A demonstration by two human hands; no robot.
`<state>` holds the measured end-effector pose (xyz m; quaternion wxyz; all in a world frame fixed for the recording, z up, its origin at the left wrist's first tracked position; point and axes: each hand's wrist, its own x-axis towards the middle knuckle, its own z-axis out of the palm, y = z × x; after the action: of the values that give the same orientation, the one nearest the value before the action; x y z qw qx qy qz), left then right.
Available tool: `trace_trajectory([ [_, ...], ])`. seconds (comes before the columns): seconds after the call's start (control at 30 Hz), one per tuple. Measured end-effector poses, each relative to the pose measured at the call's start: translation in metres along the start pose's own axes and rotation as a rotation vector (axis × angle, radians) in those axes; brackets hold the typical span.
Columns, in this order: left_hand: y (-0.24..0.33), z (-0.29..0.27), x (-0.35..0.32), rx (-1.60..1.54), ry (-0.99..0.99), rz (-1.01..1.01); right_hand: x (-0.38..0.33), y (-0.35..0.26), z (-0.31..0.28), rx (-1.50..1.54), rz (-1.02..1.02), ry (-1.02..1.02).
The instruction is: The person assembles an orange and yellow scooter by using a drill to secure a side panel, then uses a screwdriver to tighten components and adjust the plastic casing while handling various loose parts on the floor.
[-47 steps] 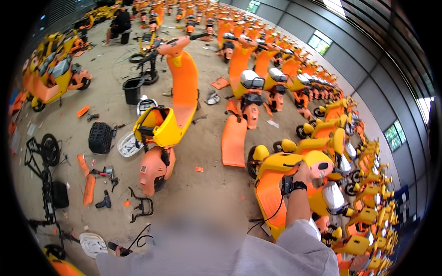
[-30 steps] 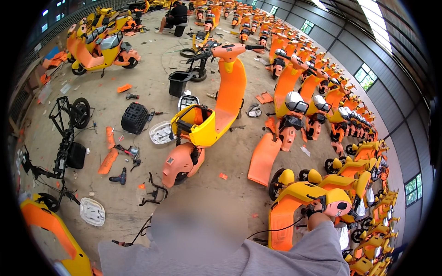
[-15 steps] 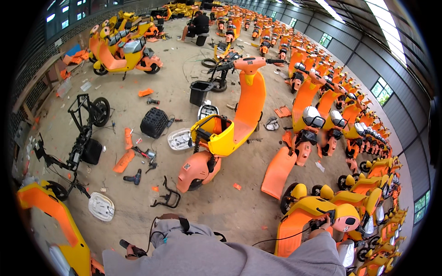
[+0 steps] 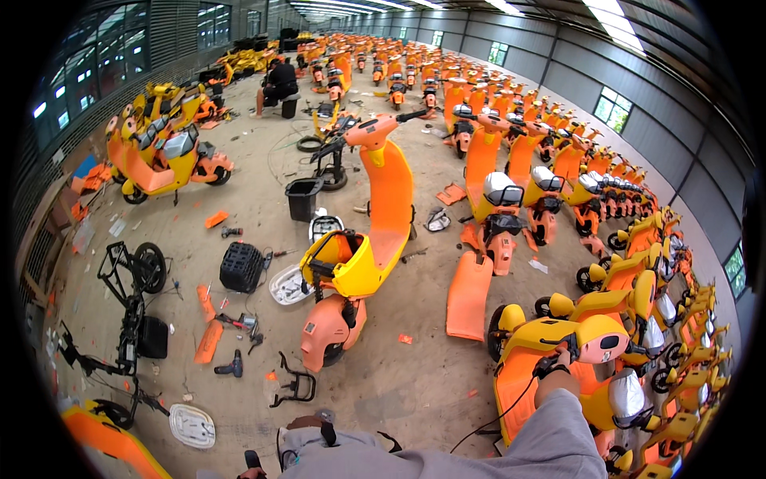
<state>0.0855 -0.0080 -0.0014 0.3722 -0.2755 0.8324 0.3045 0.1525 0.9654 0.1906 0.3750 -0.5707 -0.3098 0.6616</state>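
Your right hand [image 4: 556, 374] is clamped on the yellow scooter's handlebar grip [image 4: 550, 366]; steady it firmly; I cannot see your left hand

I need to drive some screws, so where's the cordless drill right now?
In the head view the cordless drill lies on the concrete floor at lower left, just below the loose orange panel and left of the black metal bracket.
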Motion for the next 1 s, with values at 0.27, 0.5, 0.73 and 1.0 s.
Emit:
trace_trajectory([
  [0.27,0.192,0.025,-0.011,0.131,-0.108,0.328,-0.007,-0.009,0.000,-0.244,-0.051,0.106],
  [0.5,0.177,0.054,-0.002,0.381,-0.166,0.302,-0.031,0.016,0.001,-0.561,-0.591,0.324],
  [0.73,0.148,0.006,-0.031,0.544,-0.136,0.260,-0.078,-0.018,0.009,0.065,-0.085,0.168],
  [1.0,0.166,0.010,0.085,0.641,-0.277,0.275,-0.134,0.003,0.015,-0.108,-0.339,0.387],
])
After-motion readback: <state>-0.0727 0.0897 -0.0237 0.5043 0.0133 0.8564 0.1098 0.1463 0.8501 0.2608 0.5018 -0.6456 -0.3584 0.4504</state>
